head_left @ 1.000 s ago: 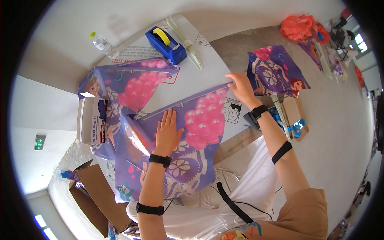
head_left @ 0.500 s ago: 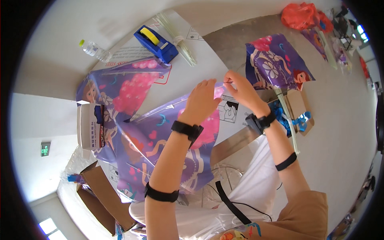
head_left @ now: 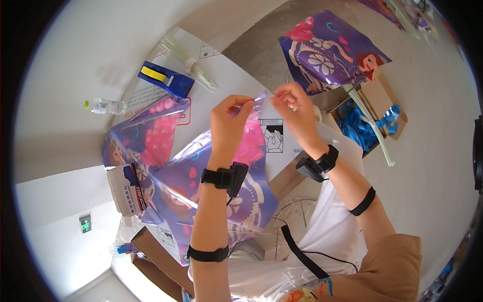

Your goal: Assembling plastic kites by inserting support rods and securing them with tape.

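Note:
A thin purple plastic sheet (head_left: 241, 201), printed with a cartoon figure and pink balloons, lies over the low board and rises toward my hands. My left hand (head_left: 229, 123) pinches its upper edge between thumb and fingers. Just to the right, my right hand (head_left: 297, 113) hovers beside the sheet's raised corner, fingers loosely bent and thumb apart, with nothing visible in it. Another printed sheet (head_left: 163, 126) lies partly beneath, on the left. Beyond them on the board are a blue tape dispenser (head_left: 166, 79) with yellow tape and a bundle of thin pale sticks (head_left: 188, 63).
A clear bottle (head_left: 105, 106) stands at the far left, with a small white carton (head_left: 123, 191) nearer me. To the right, another purple sheet (head_left: 322, 55) and more sticks (head_left: 370, 123) lie by a cardboard box (head_left: 390, 100) holding blue ribbon (head_left: 354, 123). A brown box (head_left: 161, 259) sits lower left.
My right hand has let go of the sheet's corner and drawn slightly away. My left hand has gone from lying over the sheet to pinching its edge. The view has shifted.

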Demonstrator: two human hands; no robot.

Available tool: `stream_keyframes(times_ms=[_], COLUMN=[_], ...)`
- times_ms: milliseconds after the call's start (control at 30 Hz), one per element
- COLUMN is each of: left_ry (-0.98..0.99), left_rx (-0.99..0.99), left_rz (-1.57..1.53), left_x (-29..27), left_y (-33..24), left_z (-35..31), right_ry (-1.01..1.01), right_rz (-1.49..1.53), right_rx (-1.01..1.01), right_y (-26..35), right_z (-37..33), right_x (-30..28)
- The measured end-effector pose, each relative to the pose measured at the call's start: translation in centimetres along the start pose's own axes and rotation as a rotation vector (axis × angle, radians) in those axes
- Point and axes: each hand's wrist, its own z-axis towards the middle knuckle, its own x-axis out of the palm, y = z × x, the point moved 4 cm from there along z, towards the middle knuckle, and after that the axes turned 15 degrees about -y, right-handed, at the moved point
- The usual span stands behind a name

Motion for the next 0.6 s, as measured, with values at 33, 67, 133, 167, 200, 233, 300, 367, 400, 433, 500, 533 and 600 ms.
stream_keyframes(times_ms=[33,67,133,167,200,233,300,367,400,433,500,533,600], left_ry=[-0.034,-0.069,-0.090,-0.114,-0.112,-0.114,-0.117,-0.120,-0.121,-0.122,-0.125,-0.120,-0.114], left_rx=[-0.021,-0.040,-0.017,0.004,0.006,0.026,0.044,0.093,0.093,0.092,0.089,0.088,0.088], left_rz=[-0.011,-0.027,-0.018,-0.011,-0.011,-0.013,-0.014,0.003,0.005,0.009,0.012,0.006,-0.005], left_x=[-0.2,-0.3,-0.3,-0.3,-0.3,-0.4,-0.4,-0.4,-0.4,-0.4,-0.5,-0.5,-0.4], left_y=[-0.1,-0.3,-0.4,-0.6,-0.7,-0.8,-0.7,-0.9,-0.9,-0.9,-0.9,-0.9,-1.0], left_z=[-0.1,-0.1,-0.2,-0.3,-0.3,-0.4,-0.5,-0.7,-0.7,-0.8,-1.0,-1.0,-1.0], right_ry=[0.041,0.036,0.050,0.060,0.058,0.063,0.071,0.034,0.034,0.032,0.030,0.028,0.025], right_rz=[-0.076,-0.075,-0.171,-0.182,-0.181,-0.182,-0.181,-0.191,-0.190,-0.194,-0.200,-0.196,-0.196], right_rx=[-0.016,-0.017,-0.200,-0.214,-0.216,-0.206,-0.193,-0.161,-0.160,-0.148,-0.135,-0.126,-0.121], right_y=[0.5,1.0,2.2,2.2,2.3,2.2,2.2,2.0,2.0,1.9,1.7,1.5,1.5], right_z=[-0.5,-0.7,-1.3,-1.5,-1.6,-1.6,-1.7,-1.7,-1.7,-1.6,-1.6,-1.6,-1.5], right_x=[0.3,0.4,0.9,0.9,1.0,1.1,1.2,1.2,1.3,1.2,1.2,1.2,1.1])
